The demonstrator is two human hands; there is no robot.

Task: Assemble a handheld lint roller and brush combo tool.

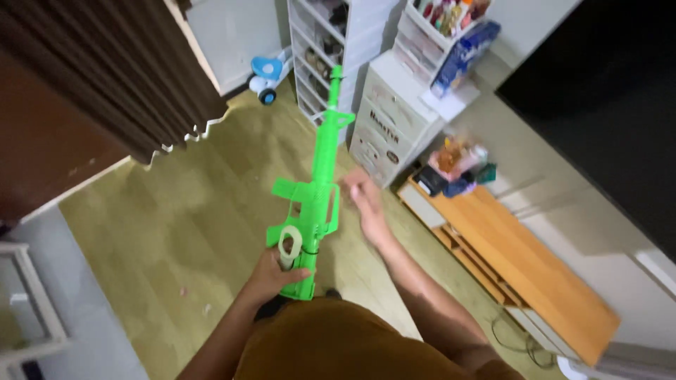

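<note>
Pale wooden flooring (pixel 176 232) fills the room, with a dark curtain (pixel 105 70) at the left, white drawer units (pixel 384 112) ahead and a low wooden shelf (pixel 521 260) along the right wall. Over the floor, the left hand (pixel 271 276) is clenched around the rear grip of a bright green toy rifle (pixel 317 190), its barrel pointing away toward the drawers. Just beside the rifle's body, the right hand (pixel 366 200) hangs loose, fingers relaxed, holding nothing.
</note>
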